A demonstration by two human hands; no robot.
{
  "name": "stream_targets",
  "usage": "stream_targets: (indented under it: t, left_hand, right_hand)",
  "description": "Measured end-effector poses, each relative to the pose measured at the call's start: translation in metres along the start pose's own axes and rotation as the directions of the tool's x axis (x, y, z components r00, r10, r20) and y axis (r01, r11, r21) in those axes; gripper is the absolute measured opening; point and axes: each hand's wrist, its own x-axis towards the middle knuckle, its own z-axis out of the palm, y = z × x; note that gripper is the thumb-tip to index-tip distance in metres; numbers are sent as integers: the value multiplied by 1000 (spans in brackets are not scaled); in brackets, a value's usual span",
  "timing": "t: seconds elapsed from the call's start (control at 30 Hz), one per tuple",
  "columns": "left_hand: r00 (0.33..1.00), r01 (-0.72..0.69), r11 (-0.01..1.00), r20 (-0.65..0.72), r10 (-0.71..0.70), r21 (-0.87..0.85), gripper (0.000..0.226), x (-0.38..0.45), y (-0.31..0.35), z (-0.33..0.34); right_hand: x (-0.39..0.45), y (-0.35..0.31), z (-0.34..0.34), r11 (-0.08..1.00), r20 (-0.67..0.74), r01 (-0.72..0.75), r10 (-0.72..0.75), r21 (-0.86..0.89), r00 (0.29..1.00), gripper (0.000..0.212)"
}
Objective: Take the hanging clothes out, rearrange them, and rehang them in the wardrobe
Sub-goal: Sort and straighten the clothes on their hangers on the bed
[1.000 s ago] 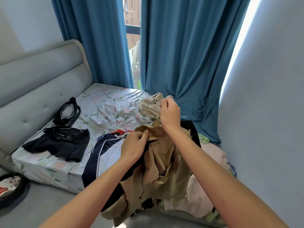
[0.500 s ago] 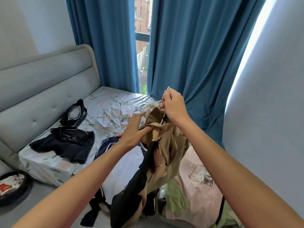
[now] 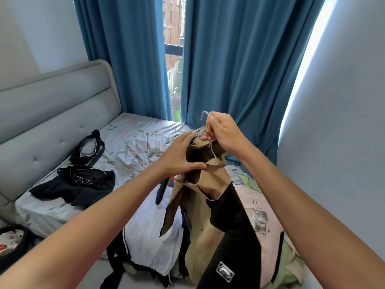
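Lifted higher than half a second ago: tan and black jacket (image 3: 210, 205) now hanging clear of the heap, more of its black sleeve in sight, hook of the hanger (image 3: 205, 115) standing free above the fist. Held up over the foot of the bed (image 3: 133, 140), between both arms. Long axis near vertical, collar at the top, hem and sleeve trailing down toward the lower edge of the view, leaning slightly right. Hook tip curling to the left, toward the curtains (image 3: 239, 69).

Right hand (image 3: 224, 133) curled tight round the hanger neck, wire running down from the fist into the collar. Left hand (image 3: 179, 157) laid against the collar's left side, fingers fairly straight along the fabric, thumb pressed across the tan edge; whether truly pinching, hard to tell.

Below the jacket, a white garment with dark trim (image 3: 150, 232) draped over the bed's end, and a pink cat-print piece (image 3: 262, 217) to the right. Further left on the floral sheet, a dark garment (image 3: 73, 186) spread flat and a black bag (image 3: 89, 146) near the grey headboard (image 3: 54, 105).
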Motion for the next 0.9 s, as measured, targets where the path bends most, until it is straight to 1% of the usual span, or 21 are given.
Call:
stream_targets:
  t: [0.07,0.1,0.2,0.27,0.37,0.43,0.5,0.6,0.63,0.67,0.7,0.77,0.8,0.87,0.9]
  left_hand:
    - [999,-27,998,22,26,51,113,6,2,4]
    - [998,-48,995,41,44,86,108,9,4,5]
    - [989,-125,972,101,107,199,81,17,7,8]
    - [986,-142,973,115,122,181,67,18,9,10]
    - [989,-127,988,92,119,87,58,13,12,20]
    - [995,-89,996,44,88,14,63,9,16,31]
    - [1000,4,999,13,-3,-53,71,7,17,42]
    - [993,119,991,-5,-119,-67,75,4,13,56]
    - [991,137,988,0,-137,-65,74,2,12,59]
    - [989,150,987,8,-149,-63,71,-1,10,62]
    - [987,162,985,18,-161,-66,67,-4,8,64]
    - [981,194,977,41,-191,-91,64,-7,4,68]
    - [978,205,974,51,-201,-100,66,-8,2,70]
    - [975,214,972,75,-208,-96,77,-10,1,75]
    - [974,214,973,90,-206,-85,83,-11,1,77]
  right_hand:
    - [-3,-2,-3,999,54,10,-7,-42,999,38]
    - [-5,-3,-5,999,59,8,-5,-54,998,38]
    - [-10,1,-14,999,13,-19,19,-35,1000,37]
    - [-15,5,-21,998,-28,-55,55,6,998,35]
    - [-22,13,-28,997,-62,-80,80,-11,995,36]
    - [-28,21,-30,996,-87,-88,84,-32,993,39]
    - [-36,33,-31,996,-123,-88,83,-31,989,37]
    - [-58,60,-41,996,-154,-88,83,-25,984,25]
    - [-68,72,-46,994,-150,-96,87,-57,985,18]
    - [-80,86,-51,985,-131,-117,100,-126,986,13]
    - [-92,100,-55,964,-100,-149,130,-219,986,15]
    - [-119,126,-59,901,-23,-208,216,-381,976,32]
    - [-130,136,-58,874,3,-239,265,-423,964,41]
    - [-145,153,-52,820,12,-291,341,-493,940,53]
    - [-150,159,-49,794,-2,-309,362,-523,932,55]
